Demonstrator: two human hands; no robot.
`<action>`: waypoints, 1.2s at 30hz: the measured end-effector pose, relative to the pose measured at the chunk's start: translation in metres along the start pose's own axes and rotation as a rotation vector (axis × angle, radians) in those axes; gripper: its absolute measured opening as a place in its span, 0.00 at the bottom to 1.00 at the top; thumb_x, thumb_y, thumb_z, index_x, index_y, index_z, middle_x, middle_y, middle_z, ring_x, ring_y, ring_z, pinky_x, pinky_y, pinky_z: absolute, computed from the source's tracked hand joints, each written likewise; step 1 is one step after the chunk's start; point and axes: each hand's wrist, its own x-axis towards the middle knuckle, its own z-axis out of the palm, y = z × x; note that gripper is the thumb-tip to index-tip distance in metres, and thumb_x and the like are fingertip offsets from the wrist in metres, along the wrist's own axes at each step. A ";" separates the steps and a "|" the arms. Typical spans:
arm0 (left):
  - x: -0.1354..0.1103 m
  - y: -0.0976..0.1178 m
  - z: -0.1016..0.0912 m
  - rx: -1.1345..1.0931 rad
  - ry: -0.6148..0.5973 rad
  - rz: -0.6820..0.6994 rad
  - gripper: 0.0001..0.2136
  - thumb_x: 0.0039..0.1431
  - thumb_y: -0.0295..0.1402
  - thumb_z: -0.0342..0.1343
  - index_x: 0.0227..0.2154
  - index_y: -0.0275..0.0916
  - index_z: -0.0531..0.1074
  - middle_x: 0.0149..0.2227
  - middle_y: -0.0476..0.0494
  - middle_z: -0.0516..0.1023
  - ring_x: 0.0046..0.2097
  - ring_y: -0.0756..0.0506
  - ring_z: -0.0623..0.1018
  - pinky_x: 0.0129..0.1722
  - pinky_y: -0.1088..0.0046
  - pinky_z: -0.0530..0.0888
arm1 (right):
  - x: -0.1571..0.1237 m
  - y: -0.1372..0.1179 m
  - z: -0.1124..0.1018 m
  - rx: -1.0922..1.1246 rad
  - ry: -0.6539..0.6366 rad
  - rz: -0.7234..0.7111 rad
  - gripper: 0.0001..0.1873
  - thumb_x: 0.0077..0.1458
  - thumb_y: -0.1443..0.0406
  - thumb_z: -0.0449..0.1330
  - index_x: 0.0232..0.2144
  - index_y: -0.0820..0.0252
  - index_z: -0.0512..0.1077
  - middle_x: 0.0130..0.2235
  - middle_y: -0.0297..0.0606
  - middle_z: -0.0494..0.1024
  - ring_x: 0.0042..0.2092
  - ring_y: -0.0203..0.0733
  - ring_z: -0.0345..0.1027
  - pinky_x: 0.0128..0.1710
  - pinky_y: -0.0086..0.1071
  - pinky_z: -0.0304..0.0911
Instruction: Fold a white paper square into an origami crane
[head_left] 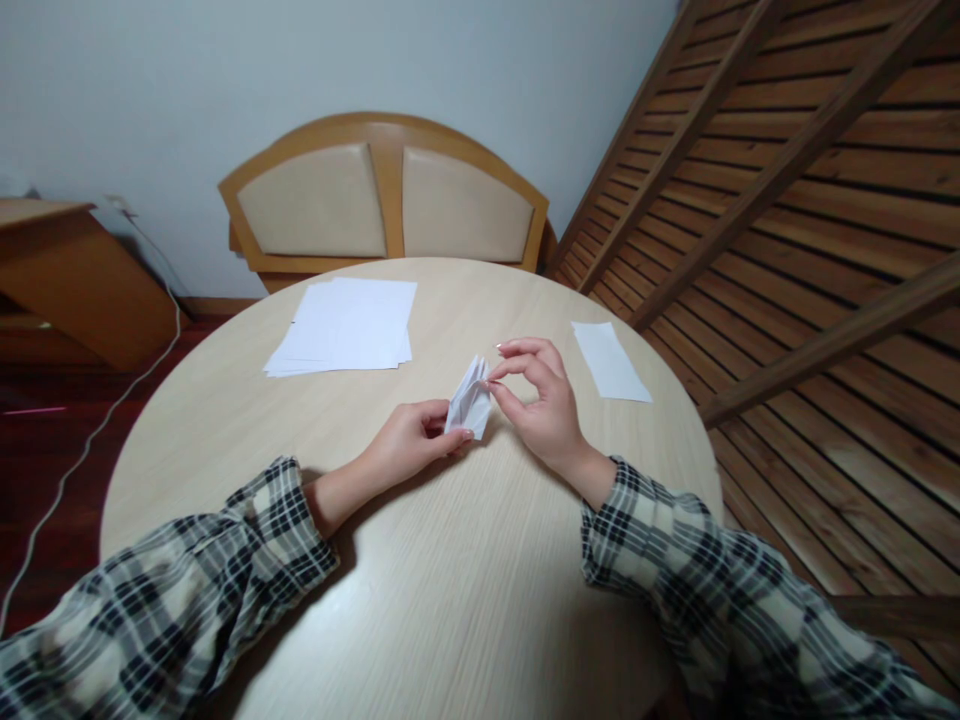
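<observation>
A small white folded paper piece (pixel 471 405) with several pointed layers is held up over the middle of the round table. My left hand (pixel 416 437) grips its lower left side, the thumb across the front near the bottom and the other fingers behind. From the right, my right hand (pixel 544 405) pinches the paper's upper right edge between thumb and index finger, its other fingers curled loosely above. The fingertips behind the paper are partly hidden.
On the pale round table (pixel 420 600), a stack of white paper sheets (pixel 345 325) lies at the back left. A white paper strip (pixel 610 362) lies at the right. Beyond stand a padded headboard (pixel 394 200), a wooden slatted partition (pixel 787 250) and a wooden cabinet (pixel 82 280); a white cable (pixel 90 445) runs along the floor.
</observation>
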 end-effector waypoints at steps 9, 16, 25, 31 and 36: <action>0.001 0.003 -0.001 0.068 0.074 0.043 0.12 0.56 0.39 0.59 0.32 0.32 0.74 0.26 0.46 0.76 0.27 0.50 0.74 0.27 0.75 0.69 | 0.001 -0.005 0.000 -0.020 -0.079 -0.078 0.08 0.56 0.68 0.63 0.40 0.52 0.74 0.37 0.34 0.79 0.41 0.44 0.70 0.46 0.44 0.64; 0.004 0.002 0.000 -0.093 0.097 0.024 0.11 0.54 0.37 0.60 0.34 0.32 0.75 0.27 0.45 0.78 0.27 0.50 0.75 0.28 0.75 0.72 | -0.003 0.002 0.005 -0.013 -0.220 -0.097 0.05 0.54 0.68 0.64 0.34 0.53 0.76 0.32 0.34 0.76 0.38 0.42 0.67 0.40 0.39 0.63; 0.011 -0.003 -0.003 -0.335 0.178 -0.021 0.11 0.43 0.31 0.63 0.32 0.33 0.75 0.28 0.46 0.78 0.28 0.49 0.76 0.27 0.76 0.72 | -0.009 0.008 0.007 -0.075 -0.260 -0.287 0.08 0.54 0.71 0.63 0.32 0.52 0.77 0.35 0.35 0.76 0.40 0.43 0.66 0.41 0.39 0.61; 0.010 0.001 -0.002 -0.364 0.177 -0.020 0.09 0.44 0.31 0.62 0.30 0.33 0.76 0.26 0.48 0.76 0.26 0.51 0.72 0.26 0.77 0.69 | -0.010 0.009 0.005 -0.086 -0.298 -0.359 0.08 0.55 0.72 0.62 0.34 0.52 0.76 0.38 0.34 0.80 0.42 0.43 0.68 0.44 0.41 0.61; 0.009 0.005 -0.003 -0.369 0.156 0.007 0.08 0.46 0.33 0.63 0.28 0.33 0.75 0.25 0.49 0.74 0.25 0.53 0.70 0.25 0.78 0.67 | -0.011 0.010 0.004 -0.073 -0.298 -0.370 0.09 0.58 0.71 0.60 0.38 0.53 0.76 0.39 0.36 0.79 0.43 0.43 0.68 0.43 0.41 0.63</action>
